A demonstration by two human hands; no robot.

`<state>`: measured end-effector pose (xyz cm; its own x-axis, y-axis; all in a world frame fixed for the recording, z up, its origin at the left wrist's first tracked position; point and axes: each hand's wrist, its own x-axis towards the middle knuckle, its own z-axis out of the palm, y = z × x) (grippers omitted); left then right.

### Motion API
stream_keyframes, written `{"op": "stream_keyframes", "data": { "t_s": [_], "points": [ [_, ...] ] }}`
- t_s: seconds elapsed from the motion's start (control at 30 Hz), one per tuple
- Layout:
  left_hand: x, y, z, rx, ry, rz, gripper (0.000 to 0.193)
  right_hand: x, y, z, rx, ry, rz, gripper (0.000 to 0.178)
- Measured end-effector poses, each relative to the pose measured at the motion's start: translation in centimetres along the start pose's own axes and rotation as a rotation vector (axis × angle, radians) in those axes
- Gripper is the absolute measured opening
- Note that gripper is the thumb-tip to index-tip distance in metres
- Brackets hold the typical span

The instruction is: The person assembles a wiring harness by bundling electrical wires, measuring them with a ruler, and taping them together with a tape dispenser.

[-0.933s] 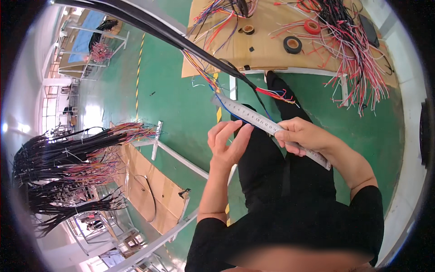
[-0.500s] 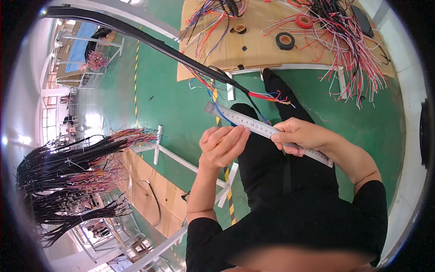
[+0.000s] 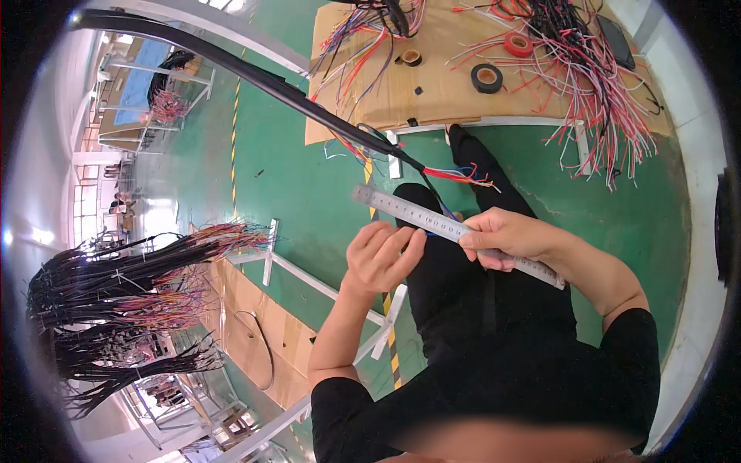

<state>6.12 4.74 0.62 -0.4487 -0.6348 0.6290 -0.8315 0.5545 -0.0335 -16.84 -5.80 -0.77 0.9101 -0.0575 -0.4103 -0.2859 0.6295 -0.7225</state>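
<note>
My right hand point(image 3: 509, 238) is closed around a metal ruler point(image 3: 421, 216), which slants from upper left to lower right above my legs. Just below the ruler's left half, my left hand point(image 3: 380, 256) has its fingers curled together. A short stretch of blue wire point(image 3: 432, 234) shows at its fingertips; the rest of that wire passes behind the ruler and hand. Above hangs a thick black sheathed cable point(image 3: 309, 106). Red, blue and yellow wires point(image 3: 455, 176) fan out from its end, and a thinner black branch runs down toward the ruler.
A cardboard-covered table point(image 3: 440, 85) ahead carries a black tape roll point(image 3: 486, 78), a red tape roll point(image 3: 518, 44) and a bundle of red and white wires point(image 3: 602, 100). At left, black cable bundles point(image 3: 116, 285) hang beside a cardboard-topped bench point(image 3: 262, 332) with a white frame.
My left hand has shifted slightly down, and the blue wire no longer shows across the ruler's left part. The ruler has tilted a little, its left end lower.
</note>
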Motion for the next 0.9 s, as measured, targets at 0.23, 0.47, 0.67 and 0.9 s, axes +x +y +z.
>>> {"op": "stream_keyframes", "data": {
  "t_s": [0.23,0.47,0.67,0.9],
  "points": [
    [-1.1,3.6,3.2,-0.147,0.100,-0.562,0.016,1.1,1.6,-1.5,-0.659,0.298,-0.417,0.023],
    [-4.7,2.2,2.7,0.002,0.115,-0.847,0.011,-3.7,-1.6,-9.4,-1.237,0.935,-0.531,0.030],
    [-5.1,0.1,1.3,0.189,0.198,-0.773,0.014,-4.4,-6.9,-20.7,-1.631,1.172,-0.293,0.030],
    [-4.3,0.4,0.3,0.192,0.248,-0.892,0.014,1.0,-11.9,-26.4,-1.578,1.236,-0.291,0.020]
  ]
}}
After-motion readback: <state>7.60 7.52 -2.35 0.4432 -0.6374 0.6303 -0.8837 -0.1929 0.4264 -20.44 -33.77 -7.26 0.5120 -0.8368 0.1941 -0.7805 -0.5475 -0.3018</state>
